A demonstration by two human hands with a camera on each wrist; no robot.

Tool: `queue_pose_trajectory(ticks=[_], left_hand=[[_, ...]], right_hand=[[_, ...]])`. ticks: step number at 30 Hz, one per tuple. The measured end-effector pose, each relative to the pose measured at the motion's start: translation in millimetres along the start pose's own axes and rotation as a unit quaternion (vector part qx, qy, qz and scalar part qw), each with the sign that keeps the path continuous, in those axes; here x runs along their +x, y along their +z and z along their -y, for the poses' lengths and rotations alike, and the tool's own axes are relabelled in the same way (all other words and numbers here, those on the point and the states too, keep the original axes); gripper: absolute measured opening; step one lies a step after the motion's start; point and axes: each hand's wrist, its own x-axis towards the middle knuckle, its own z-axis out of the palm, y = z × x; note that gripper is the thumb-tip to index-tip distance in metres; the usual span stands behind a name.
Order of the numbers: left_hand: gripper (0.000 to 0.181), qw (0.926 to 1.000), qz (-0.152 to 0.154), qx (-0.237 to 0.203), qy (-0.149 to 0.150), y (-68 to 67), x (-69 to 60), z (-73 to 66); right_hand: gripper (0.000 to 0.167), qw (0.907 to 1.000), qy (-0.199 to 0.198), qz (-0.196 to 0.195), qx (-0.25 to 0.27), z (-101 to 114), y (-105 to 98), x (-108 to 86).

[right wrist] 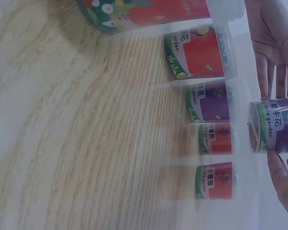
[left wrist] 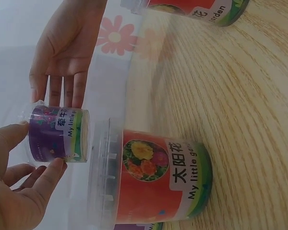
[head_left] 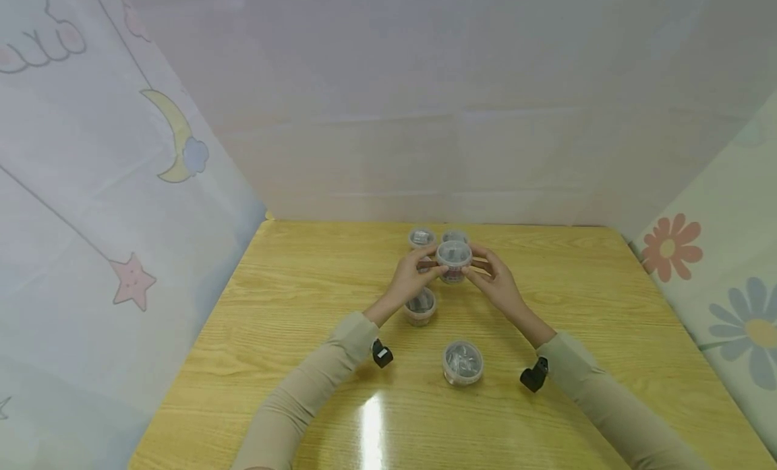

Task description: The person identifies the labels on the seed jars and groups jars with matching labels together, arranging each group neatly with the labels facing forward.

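Both hands hold up a small round plastic tub (head_left: pixel 454 254) with a clear lid and a purple "My little garden" label (left wrist: pixel 53 134). My left hand (head_left: pixel 413 278) grips its left side, thumb in front. On the opposite side, the fingers and thumb of my right hand (head_left: pixel 498 281) pinch it. In the right wrist view the tub (right wrist: pixel 274 125) hangs above the table level. Just below and left of it, a red-labelled tub (head_left: pixel 420 306) stands upright. A purple-labelled tub (right wrist: pixel 209 101) is partly hidden behind my left hand in the head view.
Two red-labelled tubs (right wrist: pixel 216 181) (right wrist: pixel 217 138) stand at the back of the wooden table (head_left: pixel 291 308). Another red-labelled tub (head_left: pixel 463 362) stands nearer, between the forearms. Printed cloth (head_left: pixel 91 187) walls in the left, back and right sides.
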Motion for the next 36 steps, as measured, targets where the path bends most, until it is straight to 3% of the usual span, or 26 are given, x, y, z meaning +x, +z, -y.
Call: queue_pose_trajectory(ticks=[9,18,29,36], left_hand=[[0.052,0.9994,-0.034,0.004,-0.008,7.6,11.4,31.5],[0.053,0.9992,-0.032,0.002,-0.023,9.5,12.9,34.1],[0.051,0.9998,-0.018,0.005,0.002,14.9,17.3,36.6],[0.058,0.9997,0.011,-0.009,-0.019,16.0,15.4,36.7]], right_hand=[[0.054,1.0000,0.000,-0.001,0.003,-3,0,1.2],[0.054,0.9998,0.004,-0.019,-0.002,-3,1,1.5],[0.053,0.9994,0.009,-0.032,-0.010,-10,-1,0.6],[0.050,0.9988,0.010,-0.037,-0.030,-13,-1,-0.5]])
